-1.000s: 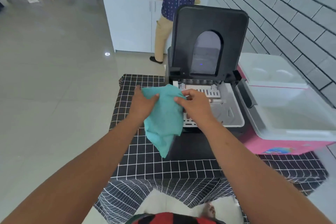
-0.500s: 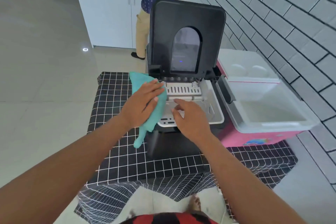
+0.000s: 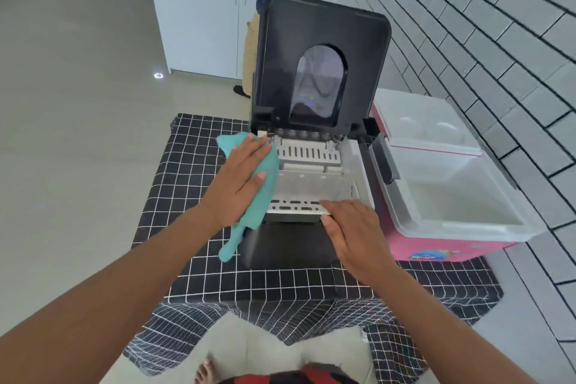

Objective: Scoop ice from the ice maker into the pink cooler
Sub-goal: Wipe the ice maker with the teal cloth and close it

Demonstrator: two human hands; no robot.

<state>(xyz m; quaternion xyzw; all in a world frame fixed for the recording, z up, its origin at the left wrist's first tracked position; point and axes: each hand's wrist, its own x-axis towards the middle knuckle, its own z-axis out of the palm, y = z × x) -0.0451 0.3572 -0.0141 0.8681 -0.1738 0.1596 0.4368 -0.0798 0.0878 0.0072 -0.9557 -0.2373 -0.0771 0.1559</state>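
wiping the ice maker rim

on the black ice maker point(image 3: 311, 165), the left hand point(image 3: 240, 178) presses a teal cloth point(image 3: 265, 184) flat on its left rim. right hand point(image 3: 352, 231) rests straight-fingered on its front edge, nearer the open pink cooler point(image 3: 452, 196) just right of it.

Single head-worn view, forward and steeply downward, close above the ice maker point(image 3: 311, 171) and both forearms.

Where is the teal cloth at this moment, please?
In the head view, the teal cloth lies over the ice maker's left rim, pressed under the flat left hand, its tail hanging down toward the checked tablecloth.
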